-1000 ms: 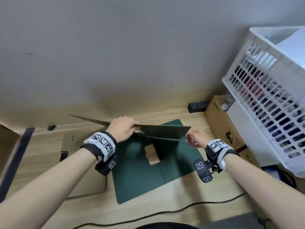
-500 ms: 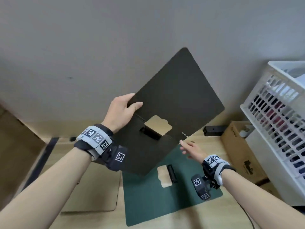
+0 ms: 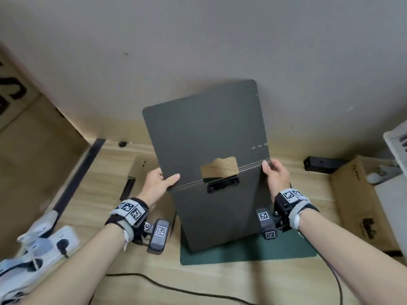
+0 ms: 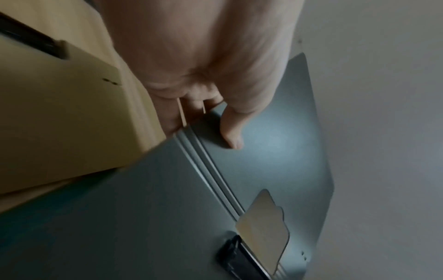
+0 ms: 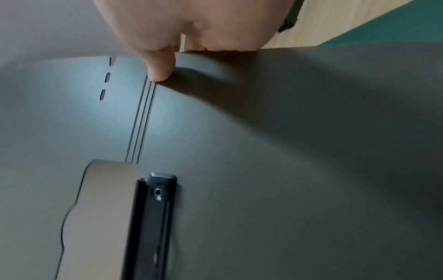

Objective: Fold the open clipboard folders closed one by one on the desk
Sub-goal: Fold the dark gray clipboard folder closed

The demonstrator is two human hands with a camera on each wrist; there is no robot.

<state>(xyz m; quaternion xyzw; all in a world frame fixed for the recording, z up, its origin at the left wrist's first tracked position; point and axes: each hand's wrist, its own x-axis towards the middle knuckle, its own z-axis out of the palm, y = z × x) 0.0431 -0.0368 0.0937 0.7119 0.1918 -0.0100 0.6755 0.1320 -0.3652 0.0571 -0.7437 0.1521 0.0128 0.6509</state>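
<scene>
room: plain grey wall (image 3: 198,40) behind a pale wood desk (image 3: 220,280); brown cardboard boxes stand at both sides, one far left (image 3: 33,155) and one at the right (image 3: 361,199).
count: three folders in view. one dark grey clipboard folder (image 3: 209,133) held up, one green folder (image 3: 253,252) flat on the desk beneath it, one tan folder (image 3: 141,172) flat to the left.
other items: one white power strip (image 3: 46,243) at the left edge with a plug in it; one black cable (image 3: 176,289) across the near desk; one small black block (image 3: 321,165) by the wall; part of a white basket (image 3: 396,142) at the right edge.
held folder: open, its two panels bent at a ridged spine (image 3: 251,166) that runs across between both hands. upper panel rises against the wall; lower panel slopes down, its bottom edge over the green folder. a black clip (image 3: 222,183) sits just below the spine, and a cutout (image 3: 219,169) just above it shows the desk through it.
left hand (image 3: 157,183): clamped on the folder's left edge at the spine, thumb on the front face, fingers behind.
right hand (image 3: 276,178): clamped on the right edge at the spine, thumb tip on the ridges, fingers behind.
wrists: marker bands and a small camera on each.
</scene>
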